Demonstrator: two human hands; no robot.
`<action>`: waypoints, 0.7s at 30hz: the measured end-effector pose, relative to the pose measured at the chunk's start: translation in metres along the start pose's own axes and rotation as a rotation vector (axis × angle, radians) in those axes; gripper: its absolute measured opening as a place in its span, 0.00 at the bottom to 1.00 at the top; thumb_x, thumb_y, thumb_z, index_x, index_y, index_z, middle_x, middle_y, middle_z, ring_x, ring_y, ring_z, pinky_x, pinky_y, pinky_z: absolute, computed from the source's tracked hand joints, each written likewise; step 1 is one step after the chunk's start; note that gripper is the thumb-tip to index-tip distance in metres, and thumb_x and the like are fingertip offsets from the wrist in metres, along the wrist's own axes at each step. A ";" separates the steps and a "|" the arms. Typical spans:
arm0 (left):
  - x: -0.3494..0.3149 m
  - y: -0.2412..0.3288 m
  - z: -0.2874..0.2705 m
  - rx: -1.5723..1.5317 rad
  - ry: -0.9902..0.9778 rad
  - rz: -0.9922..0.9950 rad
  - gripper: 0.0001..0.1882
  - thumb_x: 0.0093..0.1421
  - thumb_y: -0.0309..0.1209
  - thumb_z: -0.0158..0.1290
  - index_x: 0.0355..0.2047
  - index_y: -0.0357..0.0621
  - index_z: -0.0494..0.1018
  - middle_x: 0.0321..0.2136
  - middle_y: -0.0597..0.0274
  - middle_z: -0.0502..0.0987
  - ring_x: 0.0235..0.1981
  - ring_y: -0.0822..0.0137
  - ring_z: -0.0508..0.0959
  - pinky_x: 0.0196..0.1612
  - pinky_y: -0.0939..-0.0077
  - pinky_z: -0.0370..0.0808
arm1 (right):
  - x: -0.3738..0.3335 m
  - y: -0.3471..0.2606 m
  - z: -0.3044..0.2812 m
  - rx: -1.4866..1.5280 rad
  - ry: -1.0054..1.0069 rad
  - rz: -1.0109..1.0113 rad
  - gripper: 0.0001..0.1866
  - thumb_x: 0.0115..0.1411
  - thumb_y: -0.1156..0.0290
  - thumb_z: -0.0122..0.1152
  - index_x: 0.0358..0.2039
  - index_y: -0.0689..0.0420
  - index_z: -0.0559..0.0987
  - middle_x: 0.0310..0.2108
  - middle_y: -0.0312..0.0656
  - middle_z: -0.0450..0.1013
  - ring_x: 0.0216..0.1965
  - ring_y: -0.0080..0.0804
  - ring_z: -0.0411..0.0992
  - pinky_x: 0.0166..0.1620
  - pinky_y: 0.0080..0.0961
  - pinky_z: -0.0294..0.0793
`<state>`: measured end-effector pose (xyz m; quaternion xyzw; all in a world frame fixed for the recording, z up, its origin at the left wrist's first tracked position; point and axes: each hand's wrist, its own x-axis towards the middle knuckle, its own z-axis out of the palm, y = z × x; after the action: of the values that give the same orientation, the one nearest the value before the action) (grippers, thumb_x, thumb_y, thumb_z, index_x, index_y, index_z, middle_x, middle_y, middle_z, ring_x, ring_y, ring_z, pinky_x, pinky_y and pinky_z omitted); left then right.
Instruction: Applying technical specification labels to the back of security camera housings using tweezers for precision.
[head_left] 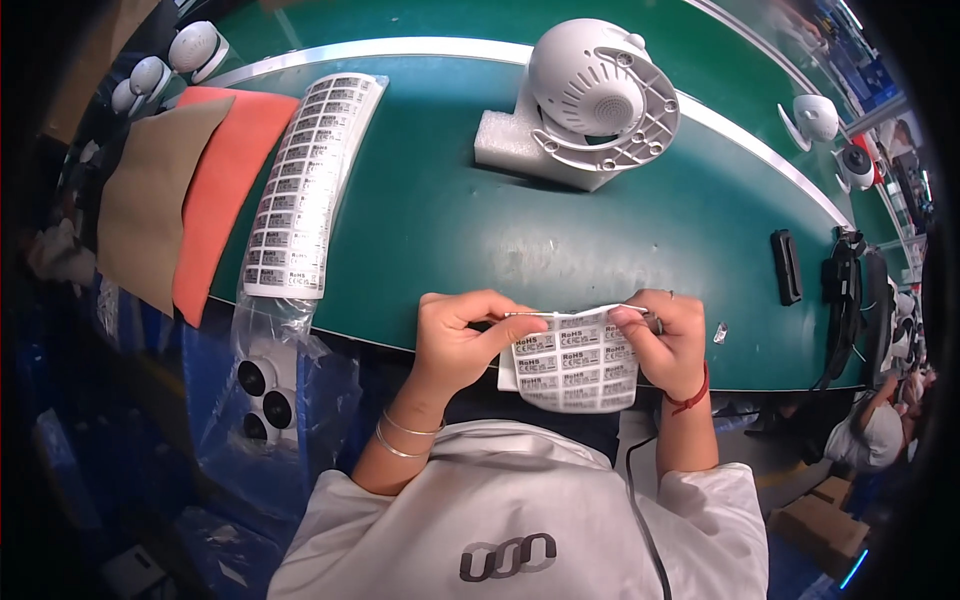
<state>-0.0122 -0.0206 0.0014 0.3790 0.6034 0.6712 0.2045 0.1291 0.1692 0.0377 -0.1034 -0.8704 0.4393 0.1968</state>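
Between my two hands hangs a sheet of grey printed labels [575, 362], its top edge folded over and its lower part curving down past the table's front edge. My left hand [462, 335] pinches the sheet's upper left corner between thumb and fingers. At the upper right corner my right hand [668, 335] grips it the same way. Beyond them, a white camera housing [590, 85] with a round speaker grille and a ring-shaped base lies tilted on a white foam block [510, 142]. A long stack of label sheets [305, 190] lies to the left in clear plastic.
Orange [235, 190] and brown sheets [155, 200] overlap at the table's left end. White cameras [198, 48] stand at the far left and others [815, 118] at the far right. A black clip-like object [787, 267] lies near dark cables [843, 300]. A blue bin [225, 430] holds bagged camera parts.
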 end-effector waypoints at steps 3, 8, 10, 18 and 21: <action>0.004 0.004 0.000 0.015 -0.011 -0.044 0.09 0.48 0.23 0.66 0.30 0.34 0.80 0.25 0.59 0.82 0.25 0.75 0.81 0.30 0.84 0.76 | 0.002 0.001 0.004 0.043 0.028 0.024 0.05 0.50 0.77 0.66 0.20 0.62 0.78 0.12 0.39 0.67 0.13 0.24 0.63 0.19 0.21 0.58; 0.005 0.004 0.004 0.031 0.011 -0.057 0.07 0.52 0.23 0.63 0.30 0.34 0.79 0.24 0.59 0.82 0.25 0.75 0.81 0.30 0.84 0.76 | -0.002 0.007 0.008 -0.033 0.136 -0.001 0.06 0.49 0.78 0.67 0.19 0.62 0.78 0.12 0.39 0.66 0.13 0.24 0.63 0.18 0.21 0.58; 0.004 0.002 0.004 0.009 0.037 -0.071 0.06 0.53 0.23 0.63 0.30 0.33 0.79 0.24 0.59 0.82 0.25 0.75 0.80 0.30 0.83 0.75 | -0.003 0.007 0.008 -0.037 0.129 -0.002 0.06 0.49 0.78 0.67 0.19 0.62 0.78 0.12 0.39 0.67 0.13 0.24 0.63 0.18 0.21 0.58; 0.007 0.000 0.011 -0.012 0.130 -0.138 0.07 0.55 0.23 0.60 0.34 0.33 0.78 0.23 0.59 0.81 0.24 0.76 0.79 0.31 0.84 0.75 | -0.002 0.012 -0.008 -0.202 0.772 -0.162 0.27 0.71 0.58 0.38 0.27 0.64 0.78 0.22 0.37 0.67 0.23 0.27 0.64 0.28 0.21 0.63; 0.010 0.004 0.011 -0.086 0.139 -0.192 0.09 0.55 0.20 0.60 0.38 0.34 0.78 0.25 0.59 0.82 0.27 0.77 0.80 0.32 0.86 0.76 | -0.007 0.018 -0.022 -0.113 0.609 0.027 0.13 0.64 0.72 0.53 0.24 0.63 0.77 0.21 0.35 0.66 0.23 0.18 0.60 0.26 0.17 0.58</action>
<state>-0.0095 -0.0074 0.0078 0.2630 0.6204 0.6984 0.2413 0.1451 0.1936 0.0333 -0.2526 -0.7930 0.3416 0.4366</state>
